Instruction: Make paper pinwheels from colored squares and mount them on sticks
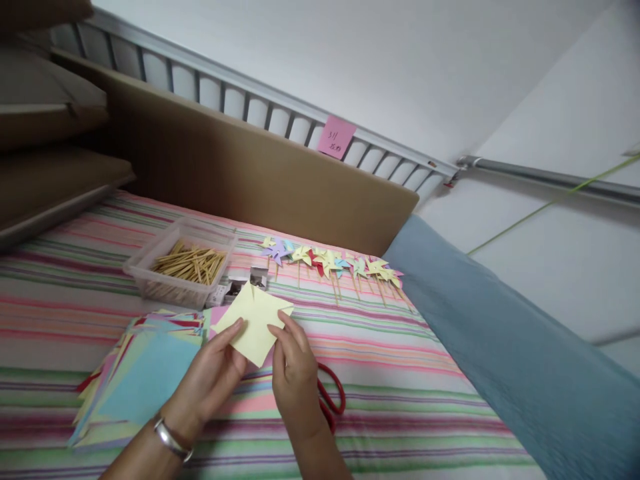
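A pale yellow square of paper [255, 320] is held between my two hands, above the striped cloth. Slits run inward from some of its corners. My left hand [220, 363] grips its lower left side, thumb on top and fingers beneath. On the right side, the fingers of my right hand [294, 363] pinch the paper near a corner. Red-handled scissors [333, 397] lie just right of my right wrist, partly hidden by it. To the left of my left hand is a stack of coloured paper squares [150, 377], a blue one on top.
A clear plastic box [143, 283] of short wooden sticks [193, 263] stands behind the stack. Small dark packets [237, 287] lie beside it. Several finished paper pinwheels [327, 261] on sticks lie at the back right. A cardboard panel [240, 160] leans before a radiator [235, 100].
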### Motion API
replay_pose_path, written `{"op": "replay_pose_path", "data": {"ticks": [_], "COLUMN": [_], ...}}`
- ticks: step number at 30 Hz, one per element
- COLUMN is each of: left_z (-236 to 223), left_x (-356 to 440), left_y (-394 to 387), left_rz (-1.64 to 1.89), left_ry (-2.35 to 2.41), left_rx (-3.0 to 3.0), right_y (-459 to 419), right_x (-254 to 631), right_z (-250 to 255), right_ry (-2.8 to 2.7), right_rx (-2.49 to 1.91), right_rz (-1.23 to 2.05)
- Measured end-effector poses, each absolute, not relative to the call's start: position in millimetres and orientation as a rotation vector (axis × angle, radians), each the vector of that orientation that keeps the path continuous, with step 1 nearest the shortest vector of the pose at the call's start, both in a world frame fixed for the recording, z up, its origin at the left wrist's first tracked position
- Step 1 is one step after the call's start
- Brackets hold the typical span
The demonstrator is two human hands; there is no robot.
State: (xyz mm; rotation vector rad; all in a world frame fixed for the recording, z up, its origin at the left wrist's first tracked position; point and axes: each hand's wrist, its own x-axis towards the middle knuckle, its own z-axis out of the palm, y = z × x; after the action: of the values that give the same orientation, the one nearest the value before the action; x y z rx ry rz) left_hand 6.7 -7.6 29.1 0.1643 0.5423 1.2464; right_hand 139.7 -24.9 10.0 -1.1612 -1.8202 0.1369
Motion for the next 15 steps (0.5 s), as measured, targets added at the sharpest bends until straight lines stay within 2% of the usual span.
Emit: {"op": "replay_pose_path", "data": {"ticks": [9,15], "left_z": [26,24], "left_x": [3,2], "left_y": [-3,-3], "left_rz": [1.246,1.209], "left_ry": [0.726,0.769], "left_rx": [0.180,0.194], "right_y": [-28,-29], "right_x": [138,133], "right_z": [21,19], "right_ry": [-1.745,-1.690], "right_rx": [-1.204,-1.319], "right_rz": [0.394,0.428]}}
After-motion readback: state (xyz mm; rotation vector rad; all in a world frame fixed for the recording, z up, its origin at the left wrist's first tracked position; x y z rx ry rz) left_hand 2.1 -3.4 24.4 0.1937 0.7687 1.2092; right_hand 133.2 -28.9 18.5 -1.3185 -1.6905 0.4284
